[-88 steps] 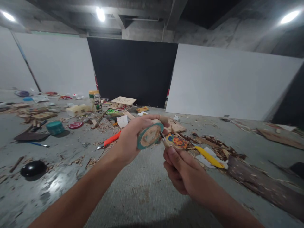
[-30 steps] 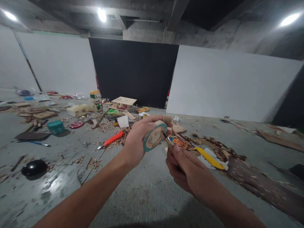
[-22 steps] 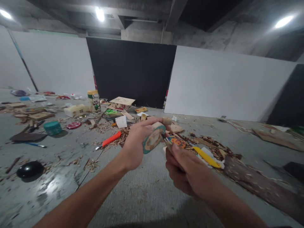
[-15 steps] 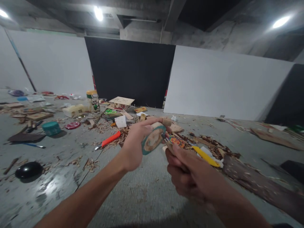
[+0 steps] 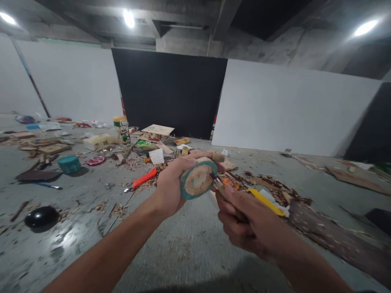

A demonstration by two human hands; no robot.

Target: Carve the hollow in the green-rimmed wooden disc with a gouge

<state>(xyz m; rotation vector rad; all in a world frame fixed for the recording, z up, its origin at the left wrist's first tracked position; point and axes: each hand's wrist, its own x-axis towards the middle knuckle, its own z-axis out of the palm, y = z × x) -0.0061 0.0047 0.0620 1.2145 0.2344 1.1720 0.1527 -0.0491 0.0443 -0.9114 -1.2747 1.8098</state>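
Note:
My left hand (image 5: 172,183) is wrapped round the back and edge of a round wooden disc (image 5: 200,181). The disc has a teal painted rim and a bare, rough wooden middle, and its face is tilted toward me. On one fingertip of that hand is a tan wrap (image 5: 217,157), perhaps a bandage. My right hand (image 5: 244,215) grips a wood-carving tool (image 5: 222,188) by its wooden handle. The tool's dark tip meets the disc's right side, near the inner edge of the teal rim. Behind the tool, a colourful patterned piece (image 5: 229,182) is partly hidden.
Wood shavings litter the concrete floor. A red-orange utility knife (image 5: 145,178) lies left of my hands, a yellow-handled tool (image 5: 266,201) to the right. Farther left are a teal lidded tub (image 5: 69,164) and a black rounded object (image 5: 42,217). A bark-covered slab (image 5: 336,238) extends at the right.
The disc has turned so more of its face shows toward me. Both hands have shifted slightly right in view, and the carving tool's tip stays at the disc's right side.

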